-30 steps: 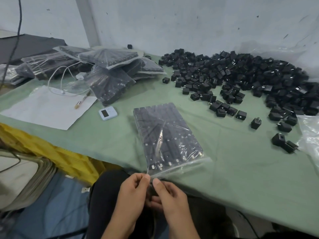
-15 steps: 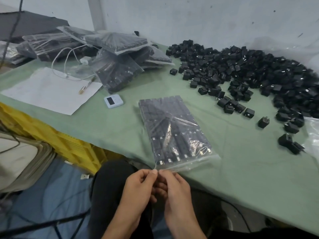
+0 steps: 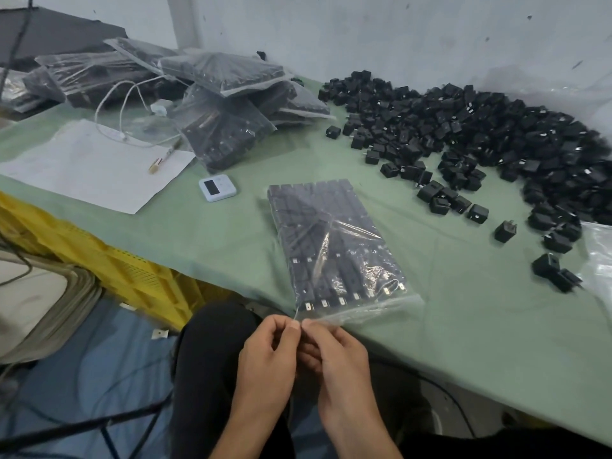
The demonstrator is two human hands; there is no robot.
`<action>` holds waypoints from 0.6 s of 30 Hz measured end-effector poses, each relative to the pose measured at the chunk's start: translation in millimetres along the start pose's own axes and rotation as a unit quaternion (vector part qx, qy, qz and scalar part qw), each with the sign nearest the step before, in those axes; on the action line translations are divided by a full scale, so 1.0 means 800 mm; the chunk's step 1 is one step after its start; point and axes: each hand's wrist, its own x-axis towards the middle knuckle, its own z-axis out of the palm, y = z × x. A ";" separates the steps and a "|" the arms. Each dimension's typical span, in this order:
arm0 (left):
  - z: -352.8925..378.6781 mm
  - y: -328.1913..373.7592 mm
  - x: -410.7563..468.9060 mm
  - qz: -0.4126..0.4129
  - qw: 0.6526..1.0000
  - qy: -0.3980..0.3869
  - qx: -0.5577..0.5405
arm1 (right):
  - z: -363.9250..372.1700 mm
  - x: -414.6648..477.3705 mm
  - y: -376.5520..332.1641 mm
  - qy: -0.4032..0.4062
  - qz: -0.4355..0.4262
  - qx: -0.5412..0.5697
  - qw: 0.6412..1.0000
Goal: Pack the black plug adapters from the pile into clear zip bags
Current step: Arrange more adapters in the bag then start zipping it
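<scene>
A clear zip bag (image 3: pixel 334 246) filled with rows of black plug adapters lies on the green table, its open end hanging over the near edge. My left hand (image 3: pixel 268 356) and my right hand (image 3: pixel 337 356) sit side by side below that edge, each pinching the bag's zip strip at its left corner between thumb and fingers. A large pile of loose black plug adapters (image 3: pixel 480 134) spreads across the far right of the table.
Several filled bags (image 3: pixel 225 104) are stacked at the back left beside a white cable (image 3: pixel 116 114). A white sheet of paper (image 3: pixel 89 167), a small white timer (image 3: pixel 217 188) and empty clear plastic (image 3: pixel 599 260) lie on the table. A yellow crate (image 3: pixel 99 260) stands below left.
The hands stay pinched at the bag's left corner; the left thumb has closed in against the right fingertips. My view has shifted slightly.
</scene>
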 end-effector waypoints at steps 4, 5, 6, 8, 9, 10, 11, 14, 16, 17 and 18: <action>0.003 0.002 0.001 0.000 1.000 0.008 0.001 | -0.002 0.005 -0.003 0.025 -0.020 0.000 0.999; 0.004 0.003 0.000 0.003 1.000 0.006 0.005 | -0.002 0.004 -0.003 0.033 -0.026 0.001 0.999; 0.006 0.005 -0.001 0.006 1.000 0.004 0.007 | 0.000 0.004 -0.004 0.040 -0.028 0.005 0.999; 0.007 0.006 -0.002 0.017 1.000 0.007 0.015 | 0.002 0.002 -0.005 0.049 -0.017 0.022 0.998; 0.005 0.006 -0.002 0.024 0.999 0.016 0.018 | 0.001 0.002 -0.007 0.052 -0.008 0.036 0.998; 0.002 0.005 -0.002 0.027 0.999 0.028 0.016 | -0.001 0.002 -0.009 0.059 -0.002 0.054 0.997; -0.003 0.002 -0.001 0.024 0.999 0.037 0.007 | -0.004 0.003 -0.011 0.069 -0.002 0.065 0.995; -0.013 -0.007 -0.004 0.002 0.999 0.032 -0.024 | -0.016 0.005 -0.013 0.087 -0.020 0.048 0.995; -0.013 -0.008 -0.010 -0.017 0.998 0.031 -0.048 | -0.020 0.004 -0.010 0.082 -0.018 0.042 0.996; -0.012 -0.008 -0.013 -0.025 0.997 0.030 -0.062 | -0.019 0.002 -0.009 0.074 -0.013 0.041 0.996; -0.010 -0.006 -0.014 -0.028 0.997 0.030 -0.067 | -0.017 0.001 -0.007 0.064 -0.006 0.039 0.997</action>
